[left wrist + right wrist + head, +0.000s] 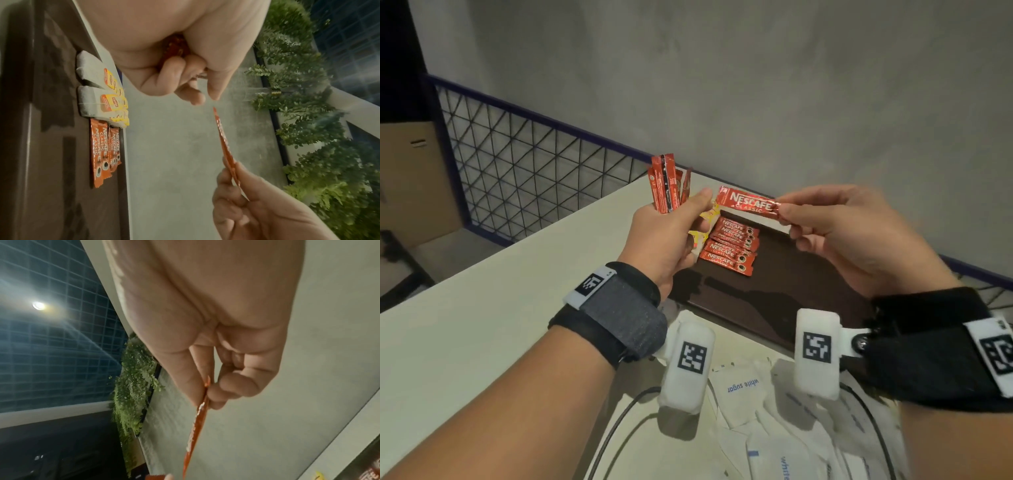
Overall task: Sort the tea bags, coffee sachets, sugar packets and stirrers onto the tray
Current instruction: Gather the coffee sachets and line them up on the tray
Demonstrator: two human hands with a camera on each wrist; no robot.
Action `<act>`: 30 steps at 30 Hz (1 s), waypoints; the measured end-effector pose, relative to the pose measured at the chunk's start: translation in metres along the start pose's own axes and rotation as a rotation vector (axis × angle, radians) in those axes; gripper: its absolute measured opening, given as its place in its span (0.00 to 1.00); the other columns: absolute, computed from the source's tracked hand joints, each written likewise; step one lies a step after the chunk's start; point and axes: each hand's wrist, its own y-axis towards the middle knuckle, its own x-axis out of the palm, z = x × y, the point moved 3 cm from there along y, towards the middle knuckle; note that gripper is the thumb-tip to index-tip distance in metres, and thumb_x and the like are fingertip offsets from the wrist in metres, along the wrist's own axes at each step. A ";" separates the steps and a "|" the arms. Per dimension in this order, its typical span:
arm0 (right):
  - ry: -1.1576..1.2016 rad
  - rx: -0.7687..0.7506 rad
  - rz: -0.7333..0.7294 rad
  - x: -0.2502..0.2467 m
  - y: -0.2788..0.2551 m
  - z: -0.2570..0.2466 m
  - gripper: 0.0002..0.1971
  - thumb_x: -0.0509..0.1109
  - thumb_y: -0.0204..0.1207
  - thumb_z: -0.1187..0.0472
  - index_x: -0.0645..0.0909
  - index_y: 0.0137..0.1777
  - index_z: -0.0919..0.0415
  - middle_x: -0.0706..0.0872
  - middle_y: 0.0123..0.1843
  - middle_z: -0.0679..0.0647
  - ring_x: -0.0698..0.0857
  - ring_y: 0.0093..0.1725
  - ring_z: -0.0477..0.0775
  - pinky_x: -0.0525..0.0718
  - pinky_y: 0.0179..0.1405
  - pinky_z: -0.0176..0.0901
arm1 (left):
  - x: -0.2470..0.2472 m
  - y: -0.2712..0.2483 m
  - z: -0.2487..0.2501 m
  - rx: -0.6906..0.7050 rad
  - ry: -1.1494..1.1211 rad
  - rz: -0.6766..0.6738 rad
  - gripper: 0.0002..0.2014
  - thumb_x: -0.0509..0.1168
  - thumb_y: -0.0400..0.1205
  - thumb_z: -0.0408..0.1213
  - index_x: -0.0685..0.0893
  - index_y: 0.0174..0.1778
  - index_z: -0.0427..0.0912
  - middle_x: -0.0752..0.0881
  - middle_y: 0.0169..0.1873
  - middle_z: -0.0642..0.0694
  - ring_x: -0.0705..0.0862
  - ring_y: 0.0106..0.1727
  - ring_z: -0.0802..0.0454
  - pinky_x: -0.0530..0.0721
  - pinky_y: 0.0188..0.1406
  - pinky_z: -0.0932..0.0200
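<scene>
Nescafé Classic coffee sachet (748, 204), red and held roughly level in the air, is pinched at one short end between thumb and fingertips of the right hand (839, 236); its free end points toward the left hand (671, 236) and stops just short of that thumb. From the left wrist view the same sachet (225, 151) shows edge-on, apart from the left fingertips. The left hand is curled round a bundle of coffee sachets (666, 183) standing upright out of the top of the fist. Below and between both hands, a row of coffee sachets (731, 250) lies overlapping on the dark brown tray (791, 284), and beside them, under the left hand, lie Lipton tea bags (96, 91) with yellow tags. Nearer the person than both wrists, white sugar packets (743, 383) are heaped on the pale table (482, 325).
</scene>
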 end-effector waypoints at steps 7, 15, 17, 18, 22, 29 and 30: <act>-0.716 0.086 -0.142 0.014 0.044 0.022 0.01 0.81 0.76 0.65 0.92 0.43 0.60 0.86 0.27 0.51 0.79 0.26 0.45 0.76 0.26 0.38 | -0.014 0.012 -0.001 -0.018 -0.073 0.128 0.14 0.75 0.83 0.49 0.84 0.52 0.42 0.75 0.30 0.49 0.69 0.17 0.60 0.68 0.13 0.68; -0.487 0.392 -0.177 0.024 0.059 0.066 0.02 0.73 0.79 0.76 0.87 0.47 0.72 0.90 0.46 0.68 0.89 0.37 0.57 0.90 0.27 0.41 | -0.019 0.020 -0.003 -0.148 -0.233 0.093 0.10 0.67 0.87 0.45 0.79 0.46 0.43 0.75 0.29 0.50 0.66 0.20 0.59 0.60 0.14 0.67; -0.460 0.437 -0.176 0.025 0.059 0.072 0.05 0.73 0.78 0.77 0.87 0.51 0.72 0.90 0.51 0.69 0.91 0.41 0.59 0.90 0.28 0.42 | -0.019 0.020 -0.003 -0.159 -0.242 0.087 0.09 0.67 0.87 0.45 0.79 0.46 0.43 0.75 0.29 0.50 0.66 0.20 0.59 0.61 0.14 0.67; -0.474 0.451 -0.178 0.025 0.059 0.074 0.07 0.74 0.78 0.77 0.86 0.54 0.71 0.91 0.52 0.69 0.92 0.42 0.60 0.91 0.29 0.43 | -0.018 0.020 -0.003 -0.163 -0.238 0.088 0.09 0.67 0.87 0.45 0.80 0.46 0.43 0.75 0.29 0.50 0.66 0.20 0.59 0.61 0.14 0.66; -0.535 0.473 -0.195 0.026 0.063 0.075 0.14 0.75 0.77 0.76 0.82 0.61 0.70 0.92 0.51 0.68 0.94 0.44 0.63 0.94 0.37 0.48 | -0.018 0.021 -0.004 -0.173 -0.222 0.086 0.09 0.67 0.86 0.44 0.80 0.45 0.43 0.76 0.30 0.49 0.67 0.20 0.59 0.62 0.14 0.66; -0.593 0.528 -0.168 0.028 0.070 0.074 0.12 0.78 0.76 0.75 0.84 0.58 0.70 0.93 0.50 0.67 0.95 0.47 0.62 0.95 0.48 0.54 | -0.015 0.020 -0.005 -0.157 -0.185 0.069 0.09 0.68 0.86 0.44 0.80 0.46 0.42 0.76 0.30 0.49 0.68 0.20 0.59 0.64 0.14 0.66; -0.591 0.536 -0.176 0.029 0.070 0.074 0.13 0.77 0.76 0.75 0.84 0.59 0.71 0.93 0.51 0.67 0.95 0.48 0.63 0.94 0.47 0.53 | -0.015 0.020 -0.006 -0.157 -0.182 0.065 0.09 0.67 0.86 0.44 0.80 0.46 0.42 0.76 0.30 0.49 0.68 0.20 0.59 0.64 0.14 0.66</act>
